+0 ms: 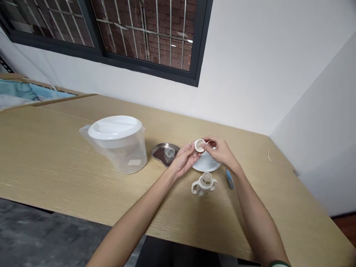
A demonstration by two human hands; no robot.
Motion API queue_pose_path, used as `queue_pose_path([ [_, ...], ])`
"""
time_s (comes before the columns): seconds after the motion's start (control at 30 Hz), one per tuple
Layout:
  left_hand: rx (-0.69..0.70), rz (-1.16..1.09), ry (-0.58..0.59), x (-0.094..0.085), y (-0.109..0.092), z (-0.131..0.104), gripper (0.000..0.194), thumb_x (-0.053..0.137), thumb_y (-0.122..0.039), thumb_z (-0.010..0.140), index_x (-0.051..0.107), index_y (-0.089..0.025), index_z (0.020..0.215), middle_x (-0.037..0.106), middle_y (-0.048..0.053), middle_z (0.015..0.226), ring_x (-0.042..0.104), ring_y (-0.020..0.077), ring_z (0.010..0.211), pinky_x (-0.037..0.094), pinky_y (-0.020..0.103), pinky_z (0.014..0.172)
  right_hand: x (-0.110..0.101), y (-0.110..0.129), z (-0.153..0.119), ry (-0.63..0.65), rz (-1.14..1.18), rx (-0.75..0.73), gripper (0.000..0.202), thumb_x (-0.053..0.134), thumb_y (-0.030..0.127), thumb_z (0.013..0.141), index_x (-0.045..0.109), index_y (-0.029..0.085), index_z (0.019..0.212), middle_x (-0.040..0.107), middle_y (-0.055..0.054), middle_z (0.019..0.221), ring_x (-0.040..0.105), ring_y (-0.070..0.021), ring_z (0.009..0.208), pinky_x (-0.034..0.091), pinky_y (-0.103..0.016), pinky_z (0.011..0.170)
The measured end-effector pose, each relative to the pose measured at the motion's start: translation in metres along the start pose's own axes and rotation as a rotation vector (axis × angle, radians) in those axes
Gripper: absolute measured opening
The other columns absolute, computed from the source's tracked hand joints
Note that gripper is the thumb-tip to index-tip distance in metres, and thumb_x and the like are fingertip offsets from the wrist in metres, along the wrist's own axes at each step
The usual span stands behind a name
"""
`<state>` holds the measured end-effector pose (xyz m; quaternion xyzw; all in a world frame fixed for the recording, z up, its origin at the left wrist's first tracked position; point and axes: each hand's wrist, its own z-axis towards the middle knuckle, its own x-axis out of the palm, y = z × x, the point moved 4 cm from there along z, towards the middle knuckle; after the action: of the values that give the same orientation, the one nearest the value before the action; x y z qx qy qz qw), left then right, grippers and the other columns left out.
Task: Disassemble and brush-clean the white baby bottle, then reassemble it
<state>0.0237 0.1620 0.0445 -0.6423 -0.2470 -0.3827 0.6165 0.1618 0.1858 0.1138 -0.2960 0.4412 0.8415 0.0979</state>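
Note:
Above a white bowl (206, 164), I hold a round white baby bottle collar (199, 145), its hollow side facing me. My left hand (183, 160) grips its left edge between thumb and fingers. My right hand (221, 151) is closed at its right edge, with the thumb at the opening; thin pale strands show by those fingers. Just below stands an uncapped clear baby bottle (206, 180) with two white side handles. To the left, a small clear cap (169, 152) lies in a steel kidney dish (159, 150), partly behind my left hand.
A large translucent pitcher (125, 152) with a white lid stands left on the wooden table (69, 167). A blue thermometer-like tool (229, 178) lies beside my right forearm. A thin pale strip (269, 155) lies far right. Wall and barred window are behind.

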Motion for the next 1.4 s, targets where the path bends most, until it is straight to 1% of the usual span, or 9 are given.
queue_pose_path([
  [0.17, 0.009, 0.065, -0.032, -0.002, 0.0, -0.001, 0.029, 0.071, -0.017, 0.085, 0.063, -0.013, 0.112, 0.071, 0.011, 0.109, 0.069, 0.0118, 0.085, 0.059, 0.022, 0.082, -0.002, 0.006, -0.002, -0.006, -0.04, -0.005, 0.019, 0.062, 0.028, 0.085, 0.074, 0.019, 0.098, 0.074, -0.005, 0.098, 0.064, -0.0156, 0.08, 0.05, -0.03, 0.077],
  [0.43, 0.014, 0.057, -0.018, -0.004, -0.001, -0.001, 0.02, 0.068, -0.017, 0.086, 0.067, -0.013, 0.106, 0.072, 0.008, 0.101, 0.069, 0.0116, 0.082, 0.06, 0.024, 0.085, 0.0, 0.016, -0.007, -0.03, 0.027, 0.066, 0.026, 0.07, 0.039, 0.08, 0.07, 0.019, 0.097, 0.072, -0.003, 0.088, 0.063, -0.0138, 0.069, 0.049, -0.027, 0.066],
  [0.6, 0.048, 0.091, 0.01, -0.006, 0.001, 0.0, 0.033, 0.07, -0.023, 0.086, 0.065, -0.014, 0.117, 0.071, 0.009, 0.111, 0.069, 0.0159, 0.099, 0.057, 0.03, 0.1, 0.008, 0.013, -0.006, -0.067, 0.06, 0.097, 0.03, 0.072, 0.045, 0.077, 0.064, 0.019, 0.089, 0.067, 0.0, 0.078, 0.056, -0.0122, 0.064, 0.043, -0.024, 0.058],
  [0.73, 0.057, 0.103, 0.058, -0.004, 0.002, -0.002, 0.043, 0.073, -0.024, 0.083, 0.062, -0.014, 0.124, 0.069, 0.011, 0.119, 0.067, 0.0201, 0.111, 0.056, 0.033, 0.105, 0.008, 0.016, -0.007, -0.052, 0.076, 0.078, 0.029, 0.07, 0.045, 0.077, 0.061, 0.02, 0.088, 0.064, 0.002, 0.076, 0.053, -0.0118, 0.064, 0.041, -0.024, 0.058],
  [0.93, 0.052, 0.053, 0.036, -0.003, -0.001, -0.002, 0.038, 0.068, -0.023, 0.089, 0.062, -0.013, 0.125, 0.07, 0.012, 0.118, 0.069, 0.018, 0.104, 0.058, 0.032, 0.1, 0.009, 0.018, -0.006, -0.083, 0.013, 0.049, 0.024, 0.069, 0.04, 0.079, 0.059, 0.02, 0.087, 0.065, 0.0, 0.082, 0.055, -0.0127, 0.068, 0.044, -0.026, 0.064],
  [1.03, 0.05, -0.018, 0.016, -0.003, -0.003, 0.0, 0.024, 0.06, -0.024, 0.094, 0.065, -0.011, 0.113, 0.072, 0.011, 0.105, 0.071, 0.0144, 0.091, 0.061, 0.024, 0.086, 0.013, 0.015, -0.004, 0.003, 0.232, 0.061, 0.036, 0.069, 0.051, 0.081, 0.061, 0.019, 0.095, 0.065, -0.002, 0.084, 0.058, -0.0133, 0.07, 0.048, -0.028, 0.066],
  [1.13, 0.022, -0.069, -0.01, -0.004, -0.004, 0.001, 0.019, 0.053, -0.023, 0.097, 0.066, -0.01, 0.103, 0.073, 0.01, 0.098, 0.07, 0.0126, 0.081, 0.061, 0.021, 0.079, 0.011, 0.014, -0.003, 0.058, 0.407, 0.062, 0.044, 0.061, 0.059, 0.087, 0.062, 0.017, 0.102, 0.067, -0.005, 0.092, 0.061, -0.0143, 0.075, 0.051, -0.03, 0.071],
  [1.3, 0.011, -0.117, -0.027, -0.001, -0.005, 0.0, 0.015, 0.055, -0.022, 0.097, 0.065, -0.011, 0.1, 0.072, 0.008, 0.097, 0.07, 0.0118, 0.086, 0.06, 0.02, 0.081, -0.002, 0.021, -0.007, 0.026, 0.164, -0.054, 0.052, 0.071, 0.05, 0.084, 0.06, 0.019, 0.124, 0.065, -0.01, 0.119, 0.062, -0.017, 0.094, 0.052, -0.033, 0.083],
  [1.4, 0.005, -0.067, -0.01, 0.0, -0.004, -0.002, 0.022, 0.07, -0.03, 0.088, 0.064, -0.013, 0.099, 0.072, 0.006, 0.094, 0.069, 0.0127, 0.083, 0.059, 0.022, 0.078, -0.008, 0.02, -0.009, -0.014, 0.114, 0.02, 0.051, 0.065, 0.057, 0.087, 0.064, 0.019, 0.121, 0.068, -0.009, 0.11, 0.063, -0.0156, 0.085, 0.052, -0.029, 0.073],
])
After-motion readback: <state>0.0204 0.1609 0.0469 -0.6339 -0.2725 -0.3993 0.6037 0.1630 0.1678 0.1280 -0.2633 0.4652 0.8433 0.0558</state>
